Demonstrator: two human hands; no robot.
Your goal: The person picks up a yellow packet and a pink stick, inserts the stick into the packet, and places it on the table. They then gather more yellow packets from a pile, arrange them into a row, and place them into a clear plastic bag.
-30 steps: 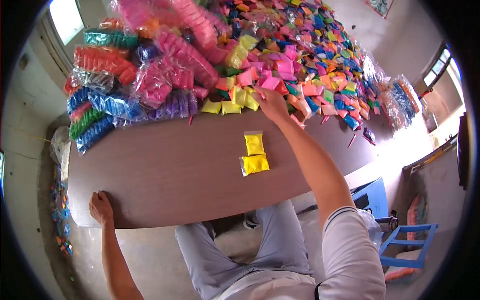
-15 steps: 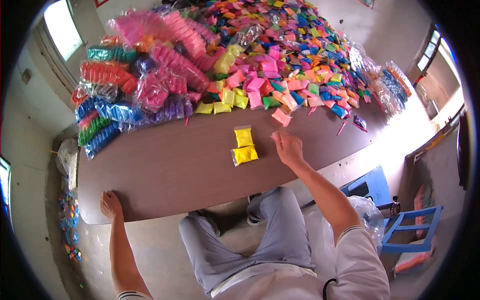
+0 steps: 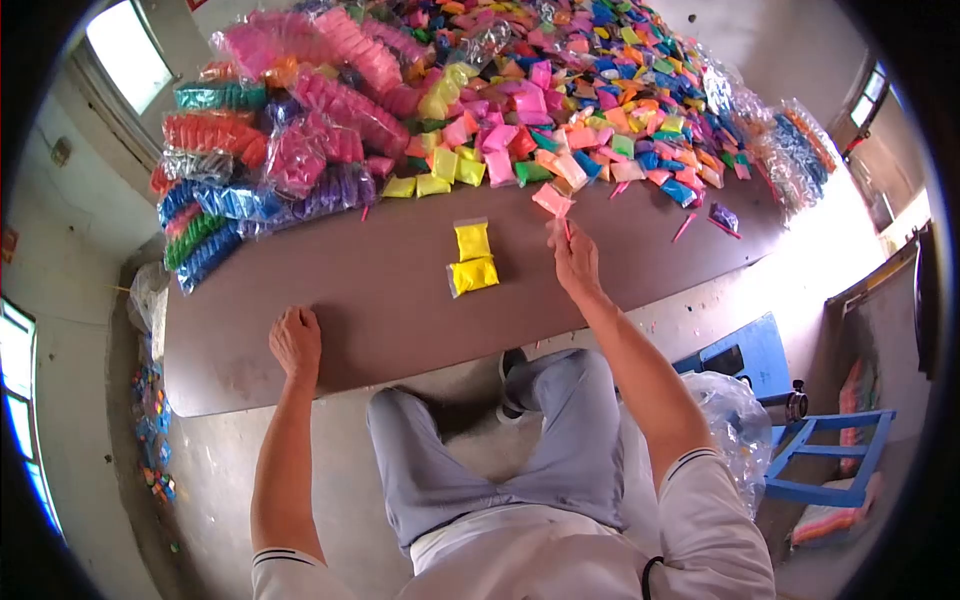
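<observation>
Two yellow packets (image 3: pixel 473 258) lie one above the other at the middle of the brown table (image 3: pixel 400 310). To their right is my right hand (image 3: pixel 575 258), its fingers closed round a thin pink stick (image 3: pixel 567 229). Just above its fingertips lies a salmon-pink packet (image 3: pixel 552 200), at the near edge of the heap. My left hand (image 3: pixel 296 340) rests on the table left of and below the yellow packets, with its fingers curled; nothing shows in it.
A large heap of small coloured packets (image 3: pixel 600 110) covers the back of the table. Bundled packets in clear bags (image 3: pixel 225 140) are stacked at the left. Pink sticks (image 3: pixel 685 227) lie at the right. A blue chair (image 3: pixel 830 460) stands on the floor at the right.
My left hand has moved right and farther onto the table. My right hand has moved up to the salmon-pink packet. The view has shifted slightly.
</observation>
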